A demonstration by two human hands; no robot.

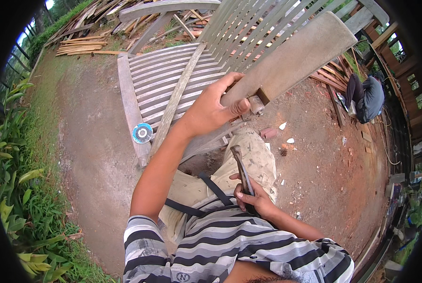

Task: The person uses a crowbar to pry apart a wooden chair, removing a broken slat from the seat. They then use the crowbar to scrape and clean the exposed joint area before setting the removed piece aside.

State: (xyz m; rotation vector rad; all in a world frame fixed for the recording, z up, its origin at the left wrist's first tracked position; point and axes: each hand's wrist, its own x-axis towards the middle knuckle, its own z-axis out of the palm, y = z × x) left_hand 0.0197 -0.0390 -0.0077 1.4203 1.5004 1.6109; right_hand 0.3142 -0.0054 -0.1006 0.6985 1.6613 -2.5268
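My left hand (220,104) grips the lower end of a long, flat wooden board (296,56), which is tilted upward to the right. A small squared wooden piece (260,98) juts from the board beside my thumb. Behind it stands a weathered slatted wooden chair or bench (164,75), with a loose-looking batten (179,98) lying diagonally across its slats. A blue-rimmed round disc (142,133) rests on the left rail. Low by my right thigh, my right hand (251,198) is closed around a long, dark metal hand tool (241,170), held point upward.
Piles of wooden strips (81,45) lie behind the bench. At the right a crouched person (371,101) in dark clothing is near more boards (333,80) and a wooden structure (409,94). Plants (10,188) line the left edge. Small debris dots the dirt ground (314,179).
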